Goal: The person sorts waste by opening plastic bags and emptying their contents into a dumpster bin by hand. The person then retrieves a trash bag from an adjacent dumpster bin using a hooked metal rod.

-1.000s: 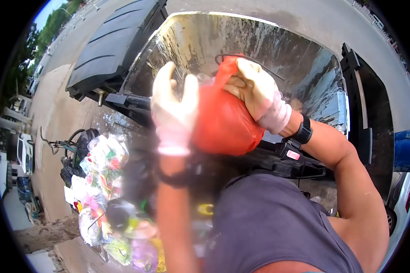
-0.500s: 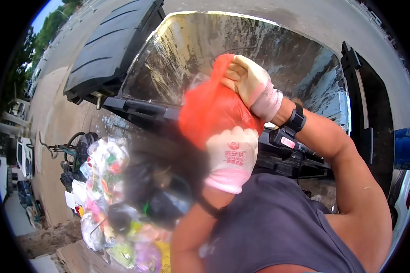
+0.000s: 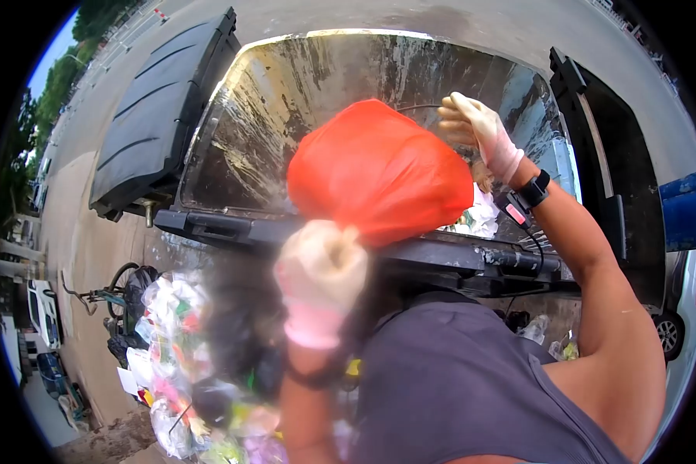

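Note:
A full red plastic bag (image 3: 379, 170) bulges over the front edge of a large open bin (image 3: 348, 54) with stained inner walls. Its lower end is gathered in my left hand (image 3: 322, 267), gloved in white and pink and partly blurred. My right hand (image 3: 475, 127), in the same kind of glove, has its fingers curled around a thin dark wire (image 3: 421, 106) above the bin, right of the bag and apart from it. Below the bag, white refuse (image 3: 481, 213) shows inside the bin.
A black lid (image 3: 155, 108) hangs at the bin's left and another dark lid (image 3: 634, 193) at its right. Bagged rubbish (image 3: 178, 332) is piled at the lower left, near a bicycle (image 3: 104, 298). A white car (image 3: 44, 313) stands farther left.
My right hand has let go of the bag's top and moved right, onto the wire. My left hand has moved left and grips the bag's end; the bag has turned over.

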Demonstrator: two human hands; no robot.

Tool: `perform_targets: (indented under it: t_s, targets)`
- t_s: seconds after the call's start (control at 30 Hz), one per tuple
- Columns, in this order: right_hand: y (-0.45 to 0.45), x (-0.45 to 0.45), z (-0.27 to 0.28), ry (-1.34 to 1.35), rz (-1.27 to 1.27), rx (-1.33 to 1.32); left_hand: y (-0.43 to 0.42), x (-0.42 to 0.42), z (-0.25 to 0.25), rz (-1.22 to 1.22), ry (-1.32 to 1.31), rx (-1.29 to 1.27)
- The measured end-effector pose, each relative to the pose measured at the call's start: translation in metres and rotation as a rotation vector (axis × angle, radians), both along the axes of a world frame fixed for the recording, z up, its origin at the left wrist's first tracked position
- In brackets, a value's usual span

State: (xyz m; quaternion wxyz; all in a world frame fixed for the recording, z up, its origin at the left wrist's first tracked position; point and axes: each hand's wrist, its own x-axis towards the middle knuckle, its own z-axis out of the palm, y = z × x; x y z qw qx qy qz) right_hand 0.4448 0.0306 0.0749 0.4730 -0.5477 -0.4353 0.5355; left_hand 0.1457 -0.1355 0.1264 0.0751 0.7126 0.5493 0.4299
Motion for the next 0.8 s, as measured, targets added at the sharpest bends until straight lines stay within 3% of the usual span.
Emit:
perform_targets:
  t_s: [0.07,0.2,0.23,0.33,0.43,0.47,0.6,0.63,0.73,0.8]
  targets:
    - [-0.007,0.029,-0.007,-0.182,0.053,-0.111,0.006,-0.004,0.002,-0.023,-0.046,-0.022]
    - [-0.016,0.069,-0.015,-0.247,0.536,-0.397,0.022,-0.011,0.005,-0.057,-0.126,-0.020]
    - [-0.023,0.066,-0.014,-0.522,0.577,-0.435,0.026,-0.010,0.008,-0.041,-0.136,-0.031]
    - [-0.042,0.033,-0.004,-0.731,0.721,-0.013,0.039,-0.007,0.012,-0.048,-0.202,-0.089]
    - [-0.034,0.008,-0.005,-0.640,0.532,0.031,0.055,-0.004,0.017,-0.031,-0.296,-0.168]
    - [-0.026,0.008,0.002,-0.538,0.490,0.052,0.056,0.001,0.036,0.009,-0.531,-0.389]
    - [-0.006,0.017,0.057,-0.216,0.119,0.345,0.084,-0.027,0.042,0.089,-0.534,-0.208]
    - [-0.002,0.025,0.063,-0.340,0.138,0.384,0.088,-0.017,0.051,0.118,-0.539,-0.174]
    - [0.005,0.033,0.072,-0.381,0.164,0.393,0.103,-0.006,0.050,0.020,-0.555,-0.197]
    - [-0.001,0.035,0.089,-0.355,0.087,0.608,0.107,0.002,0.051,0.050,-0.515,-0.154]
